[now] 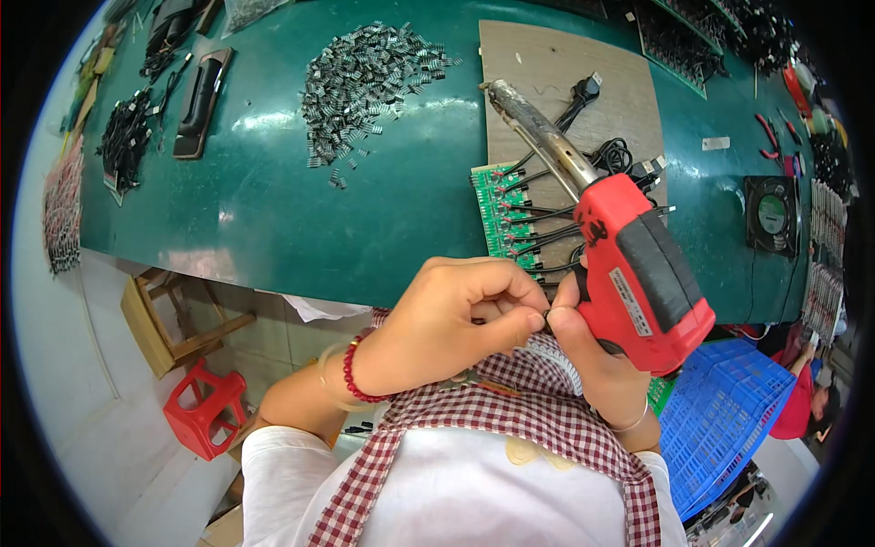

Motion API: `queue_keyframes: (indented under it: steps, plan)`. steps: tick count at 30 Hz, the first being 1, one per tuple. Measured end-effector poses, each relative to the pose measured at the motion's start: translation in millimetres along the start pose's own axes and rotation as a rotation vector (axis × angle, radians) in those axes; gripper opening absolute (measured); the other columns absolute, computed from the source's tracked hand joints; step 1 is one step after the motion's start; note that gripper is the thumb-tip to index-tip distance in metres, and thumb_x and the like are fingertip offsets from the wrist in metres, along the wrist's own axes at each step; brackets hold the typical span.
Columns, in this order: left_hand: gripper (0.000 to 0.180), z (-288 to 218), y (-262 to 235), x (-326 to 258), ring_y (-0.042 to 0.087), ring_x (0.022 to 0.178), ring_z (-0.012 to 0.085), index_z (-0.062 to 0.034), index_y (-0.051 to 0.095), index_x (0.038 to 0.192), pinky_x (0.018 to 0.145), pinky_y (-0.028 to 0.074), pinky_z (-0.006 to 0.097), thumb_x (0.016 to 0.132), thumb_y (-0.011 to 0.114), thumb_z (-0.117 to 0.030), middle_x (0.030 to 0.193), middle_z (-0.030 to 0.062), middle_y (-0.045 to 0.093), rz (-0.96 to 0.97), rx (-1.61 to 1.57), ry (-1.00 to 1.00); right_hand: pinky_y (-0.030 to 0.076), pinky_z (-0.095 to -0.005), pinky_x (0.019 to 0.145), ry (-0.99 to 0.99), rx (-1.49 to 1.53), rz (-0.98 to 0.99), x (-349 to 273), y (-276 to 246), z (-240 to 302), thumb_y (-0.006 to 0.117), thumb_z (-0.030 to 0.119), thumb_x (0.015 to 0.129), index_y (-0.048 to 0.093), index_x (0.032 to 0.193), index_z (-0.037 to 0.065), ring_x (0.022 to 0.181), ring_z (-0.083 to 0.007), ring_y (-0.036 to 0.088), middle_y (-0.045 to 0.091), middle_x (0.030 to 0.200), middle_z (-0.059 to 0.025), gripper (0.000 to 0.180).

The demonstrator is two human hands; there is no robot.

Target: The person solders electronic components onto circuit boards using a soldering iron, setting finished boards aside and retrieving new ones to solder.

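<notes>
In the head view, our left hand and right hand pinch a small dark piece at the near edge of the green worktop, beside a red-and-black gun-shaped tool overlapping our right hand. We see silver-black pieces heaped toward the worktop's far edge and a red plastic stool on the floor.

White short-sleeved shirt, maroon-and-white checked apron, red bead bracelet.
</notes>
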State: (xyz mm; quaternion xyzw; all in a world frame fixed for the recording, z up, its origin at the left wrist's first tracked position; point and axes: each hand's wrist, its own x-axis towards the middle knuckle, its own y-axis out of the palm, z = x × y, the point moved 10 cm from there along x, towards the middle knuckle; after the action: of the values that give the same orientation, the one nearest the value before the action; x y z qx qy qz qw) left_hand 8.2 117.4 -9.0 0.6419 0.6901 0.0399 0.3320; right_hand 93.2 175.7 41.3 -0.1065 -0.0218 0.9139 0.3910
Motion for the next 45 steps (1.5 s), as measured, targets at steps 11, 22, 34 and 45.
queue_keyframes:
  steps: [11,22,34,45]
  plan:
    - [0.003,-44,-2,2,0.059,0.059,0.0095,-0.0005,0.06,0.077,0.051,0.045,0.022,0.074,0.061,0.0,0.07,0.0034,0.062,-0.029,0.741,0.386,0.044,-0.0249,0.066,-0.014,-0.062,-0.029,-1,-1,-4,0.056,-0.001,0.083,0.057,0.095,0.0,0.075,-0.0111,0.054,0.056,0.082,-0.0044,0.012]
    - [0.008,-14,-88,43,0.051,0.052,0.0038,-0.0015,0.057,0.08,0.044,0.036,0.016,0.083,0.057,-0.008,0.068,0.0029,0.058,-0.169,0.283,-0.045,0.04,-0.0254,0.044,0.057,0.131,-0.226,-39,-60,-45,0.062,0.032,0.085,0.046,0.113,-0.005,0.042,-0.0105,0.043,0.047,0.056,-0.0049,0.049]
    - [0.01,-9,-88,48,0.05,0.051,0.0024,-0.003,0.057,0.078,0.044,0.035,0.015,0.084,0.058,-0.011,0.066,0.0006,0.057,-0.117,0.306,-0.103,0.041,-0.0259,0.046,0.127,0.099,-0.108,-44,-54,-65,0.061,0.027,0.086,0.047,0.109,-0.004,0.045,-0.0105,0.043,0.047,0.057,-0.005,0.041]
    - [0.008,-9,-87,49,0.048,0.051,0.0017,-0.0031,0.057,0.079,0.044,0.033,0.015,0.084,0.056,-0.009,0.065,-0.0019,0.054,-0.106,0.328,-0.114,0.042,-0.0255,0.047,0.067,-0.001,-0.076,-47,-50,-61,0.059,0.021,0.086,0.047,0.11,-0.005,0.045,-0.011,0.043,0.048,0.057,-0.0058,0.037]
